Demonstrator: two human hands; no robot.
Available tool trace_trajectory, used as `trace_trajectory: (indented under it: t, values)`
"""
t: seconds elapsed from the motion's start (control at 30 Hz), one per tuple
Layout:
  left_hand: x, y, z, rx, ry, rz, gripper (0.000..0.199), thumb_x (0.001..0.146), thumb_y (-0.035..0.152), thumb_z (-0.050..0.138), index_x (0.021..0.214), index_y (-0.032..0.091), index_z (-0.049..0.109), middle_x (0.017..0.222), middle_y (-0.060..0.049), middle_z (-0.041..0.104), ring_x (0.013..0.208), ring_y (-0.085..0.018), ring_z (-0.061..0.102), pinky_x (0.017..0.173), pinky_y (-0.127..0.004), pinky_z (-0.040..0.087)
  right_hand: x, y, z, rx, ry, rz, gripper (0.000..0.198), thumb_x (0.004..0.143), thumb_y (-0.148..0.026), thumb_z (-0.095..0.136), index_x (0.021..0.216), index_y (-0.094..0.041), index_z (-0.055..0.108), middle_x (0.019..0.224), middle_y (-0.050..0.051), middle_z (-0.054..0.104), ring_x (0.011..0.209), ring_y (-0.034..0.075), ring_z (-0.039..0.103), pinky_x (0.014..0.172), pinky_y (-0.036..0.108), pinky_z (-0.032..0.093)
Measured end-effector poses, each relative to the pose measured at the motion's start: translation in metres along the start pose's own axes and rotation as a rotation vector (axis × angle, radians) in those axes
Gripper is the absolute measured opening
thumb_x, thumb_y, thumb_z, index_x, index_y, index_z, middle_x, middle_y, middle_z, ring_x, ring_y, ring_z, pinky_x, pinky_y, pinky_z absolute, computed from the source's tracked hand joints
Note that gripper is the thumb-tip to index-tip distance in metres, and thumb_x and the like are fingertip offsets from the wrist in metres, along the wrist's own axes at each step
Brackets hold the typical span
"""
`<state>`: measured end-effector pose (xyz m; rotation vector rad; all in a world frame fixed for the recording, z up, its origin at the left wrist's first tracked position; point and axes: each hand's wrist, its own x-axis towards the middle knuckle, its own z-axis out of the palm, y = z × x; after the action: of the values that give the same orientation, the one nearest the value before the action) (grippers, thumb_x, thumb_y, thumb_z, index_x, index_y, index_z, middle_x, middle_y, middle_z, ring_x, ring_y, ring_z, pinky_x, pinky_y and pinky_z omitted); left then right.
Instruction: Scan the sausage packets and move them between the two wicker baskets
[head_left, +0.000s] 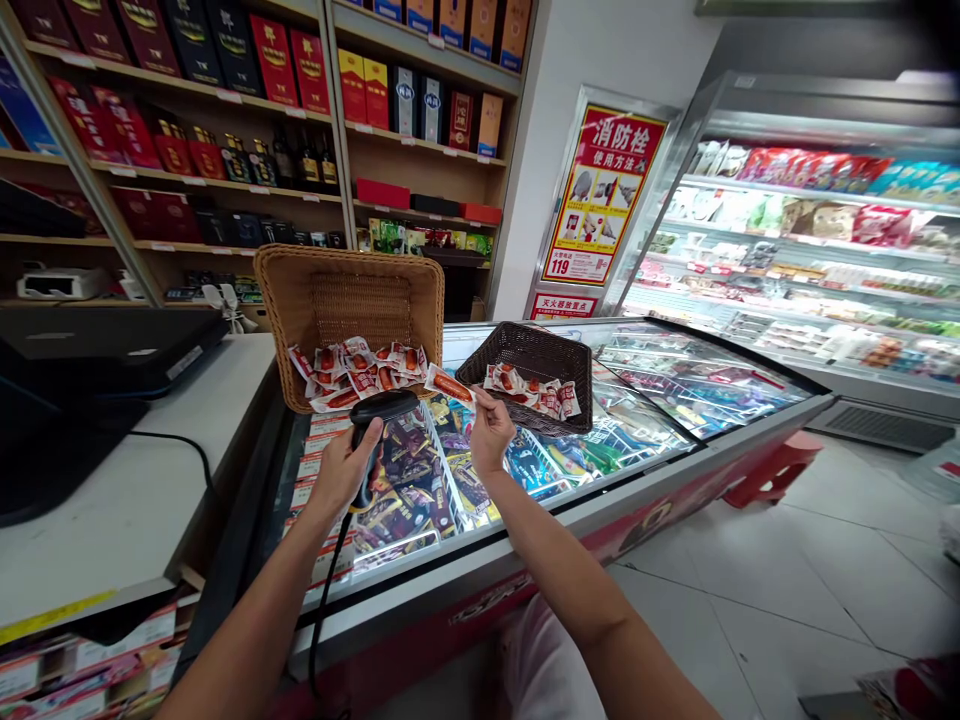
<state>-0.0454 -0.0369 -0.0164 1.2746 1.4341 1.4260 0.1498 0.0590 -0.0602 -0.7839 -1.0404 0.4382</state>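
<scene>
My left hand (pixel 343 468) is wrapped round the handle of a black corded barcode scanner (pixel 384 404), its head pointing right. In my right hand (pixel 491 432), one end of a packaged sausage (pixel 450 384) is pinched between fingers and thumb. The packet is held in the air between two baskets. Behind the scanner a tan wicker basket (pixel 352 262) leans back, with several sausage packets (pixel 360 372) along its lower side. To the right, a dark brown basket (pixel 517 343) holds several more packets (pixel 534 392). Both baskets rest on the glass-topped freezer (pixel 480 540).
A white counter (pixel 225 390) with a black device (pixel 105 350) stands at left. Shelves of boxes and bottles (pixel 270 160) rise behind. A lit refrigerated display (pixel 810 240) is at right, and a red stool (pixel 780 468) sits beside the freezer. The scanner's cord (pixel 324 610) hangs down.
</scene>
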Motion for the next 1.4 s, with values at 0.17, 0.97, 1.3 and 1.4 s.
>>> trace_trajectory:
  t: [0.17, 0.97, 1.3, 1.4]
  values:
    - [-0.001, 0.001, 0.001, 0.013, -0.006, -0.01, 0.058, 0.079, 0.078, 0.064, 0.073, 0.021, 0.052, 0.056, 0.002, 0.055, 0.041, -0.014, 0.051, 0.036, -0.026, 0.04, 0.0, 0.0, -0.001, 0.013, -0.001, 0.002, 0.025, 0.094, -0.043, 0.056, 0.086, -0.021, 0.065, 0.102, 0.012, 0.08, 0.104, 0.024, 0.077, 0.093, 0.042, 0.063]
    - [-0.001, 0.01, 0.004, -0.224, 0.136, -0.077, 0.063, 0.067, 0.079, 0.074, 0.076, 0.021, 0.053, 0.059, 0.002, 0.056, 0.04, -0.012, 0.05, 0.034, -0.025, 0.039, -0.004, 0.014, -0.004, -0.274, -0.302, 0.035, 0.015, 0.091, -0.023, 0.051, 0.081, -0.023, 0.063, 0.097, 0.006, 0.078, 0.093, 0.022, 0.074, 0.081, 0.033, 0.058]
    - [0.005, 0.005, -0.002, -0.216, 0.158, -0.129, 0.064, 0.065, 0.08, 0.076, 0.077, 0.021, 0.053, 0.06, 0.001, 0.058, 0.04, -0.013, 0.051, 0.035, -0.026, 0.037, -0.006, 0.026, 0.001, -0.595, -0.596, 0.187, 0.018, 0.083, -0.01, 0.056, 0.081, -0.022, 0.07, 0.097, 0.005, 0.071, 0.101, 0.023, 0.067, 0.096, 0.036, 0.05]
    - [0.005, 0.002, -0.002, -0.149, 0.134, -0.129, 0.065, 0.066, 0.083, 0.073, 0.076, 0.021, 0.053, 0.059, 0.002, 0.057, 0.039, -0.013, 0.05, 0.036, -0.026, 0.036, -0.009, 0.029, 0.003, -0.604, -0.601, 0.218, 0.007, 0.081, -0.023, 0.071, 0.086, -0.022, 0.066, 0.092, 0.002, 0.071, 0.092, 0.023, 0.067, 0.087, 0.034, 0.051]
